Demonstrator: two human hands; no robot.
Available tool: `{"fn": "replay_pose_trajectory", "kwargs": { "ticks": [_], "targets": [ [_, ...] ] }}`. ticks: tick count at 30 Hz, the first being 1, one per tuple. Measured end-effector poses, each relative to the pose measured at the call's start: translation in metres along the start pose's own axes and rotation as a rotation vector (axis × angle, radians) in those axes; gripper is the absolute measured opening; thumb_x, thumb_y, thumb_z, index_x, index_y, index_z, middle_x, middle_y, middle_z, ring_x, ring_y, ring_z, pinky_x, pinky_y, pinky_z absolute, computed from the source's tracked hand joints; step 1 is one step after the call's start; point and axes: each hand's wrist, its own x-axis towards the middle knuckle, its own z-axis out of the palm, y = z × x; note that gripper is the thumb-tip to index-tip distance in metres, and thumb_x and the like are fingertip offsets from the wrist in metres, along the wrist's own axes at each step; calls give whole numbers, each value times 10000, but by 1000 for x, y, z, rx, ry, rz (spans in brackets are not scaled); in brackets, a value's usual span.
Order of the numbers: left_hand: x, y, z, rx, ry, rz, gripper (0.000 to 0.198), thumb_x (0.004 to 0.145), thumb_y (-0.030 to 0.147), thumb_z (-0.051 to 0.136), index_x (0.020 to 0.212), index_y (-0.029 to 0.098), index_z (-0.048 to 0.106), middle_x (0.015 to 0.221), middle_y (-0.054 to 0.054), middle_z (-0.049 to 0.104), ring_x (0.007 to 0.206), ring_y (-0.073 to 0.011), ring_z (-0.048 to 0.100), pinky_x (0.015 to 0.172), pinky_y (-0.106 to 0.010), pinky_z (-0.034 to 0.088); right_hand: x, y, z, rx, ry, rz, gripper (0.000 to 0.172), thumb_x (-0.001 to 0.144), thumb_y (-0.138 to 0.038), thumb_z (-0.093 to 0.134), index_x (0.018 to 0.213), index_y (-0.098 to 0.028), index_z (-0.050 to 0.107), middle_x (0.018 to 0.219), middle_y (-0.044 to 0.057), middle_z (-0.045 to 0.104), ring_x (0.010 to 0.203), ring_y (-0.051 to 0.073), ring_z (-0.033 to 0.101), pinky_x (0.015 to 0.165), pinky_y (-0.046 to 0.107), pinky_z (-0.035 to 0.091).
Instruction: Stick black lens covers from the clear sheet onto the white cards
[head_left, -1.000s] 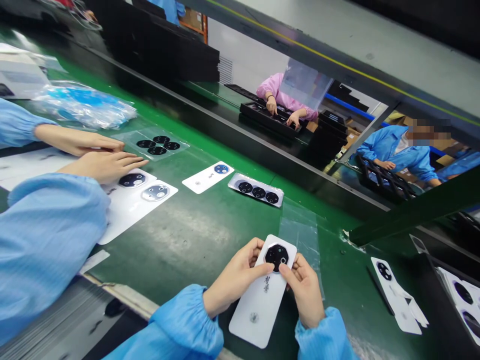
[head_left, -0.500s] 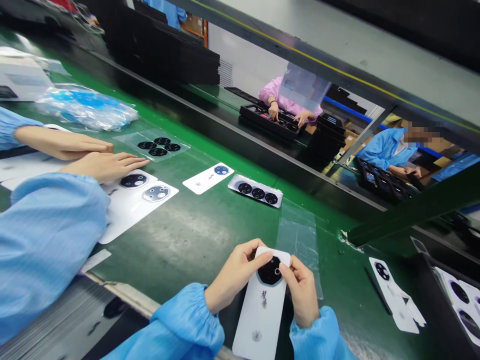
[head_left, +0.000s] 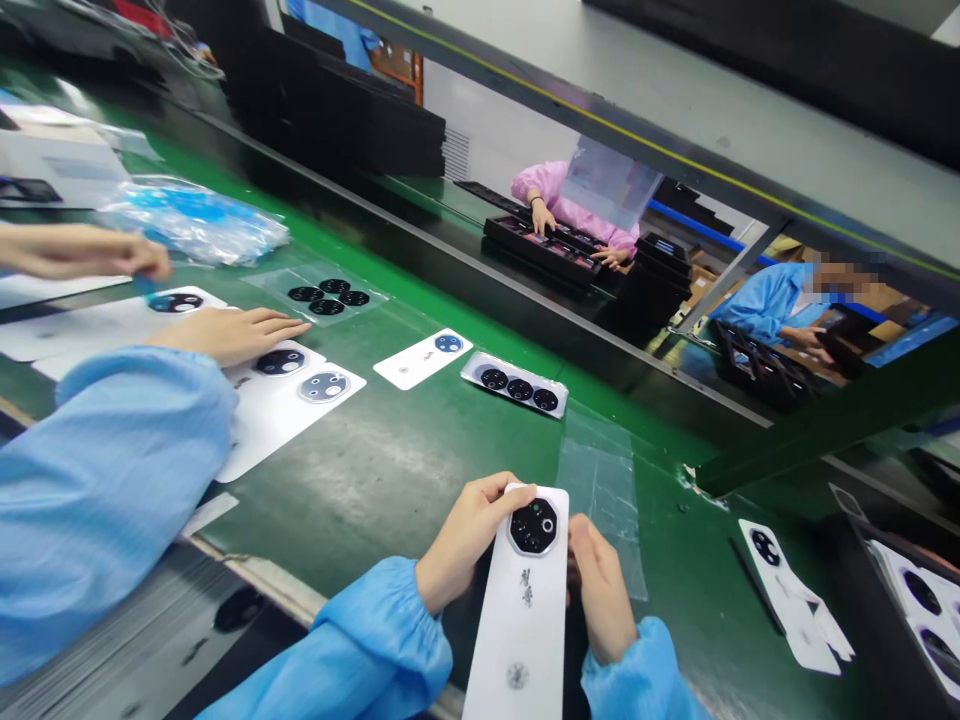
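Two hands flanked the far end of a white panel (head_left: 517, 630), which stood over the near edge of the bench (head_left: 352, 465), right of centre. The left hand (head_left: 466, 530) was closed on the far left corner, thumb on the face beside the black disc (head_left: 533, 527), fingers partly hidden beneath. The right hand (head_left: 602, 590) was narrow, fingers curled beside the right edge; whether it pinched the panel could not be told. The left hand reached from near left, the right hand from near right. The panel was judged light, thin and fairly stiff, its smooth face apt to slip or mark. Preferred hold: the long side edges, clear of the disc and the printed characters (head_left: 526, 588). Beyond the right hand, a clear film (head_left: 600, 490) lay flat. Farther off lay a strip of three black discs (head_left: 514, 387) and, left of it, a smaller-looking panel (head_left: 412, 366). At left, a co-worker's hand (head_left: 225, 335) rested on further panels (head_left: 281, 425).
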Motion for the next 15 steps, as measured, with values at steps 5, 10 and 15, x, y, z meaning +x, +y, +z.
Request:
{"fn": "replay_pose_trajectory", "kwargs": {
  "ticks": [5, 10, 15],
  "targets": [
    [3, 1, -4, -60, 48, 7, 303, 670, 392, 650, 590, 156, 478, 552, 52, 459, 509, -78, 408, 489, -188, 328, -12, 6, -3, 8, -59, 25, 392, 777, -550, 578, 707, -184, 456, 491, -66, 484, 398, 57, 393, 385, 166, 316],
    [2, 2, -2, -81, 50, 15, 306, 662, 380, 669, 578, 154, 481, 544, 57, 456, 504, -75, 406, 489, -182, 323, -13, 9, -3, 28, -42, 31, 398, 763, -546, 599, 690, -180, 462, 472, -64, 494, 388, 54, 407, 380, 162, 326],
    [0, 3, -2, -79, 44, 8, 313, 670, 374, 668, 569, 157, 466, 538, 62, 444, 498, -73, 395, 483, -183, 309, -15, 1, 1, 91, -34, 55, 397, 756, -532, 617, 669, -178, 459, 449, -67, 499, 359, 46, 391, 368, 159, 297]
  ]
}}
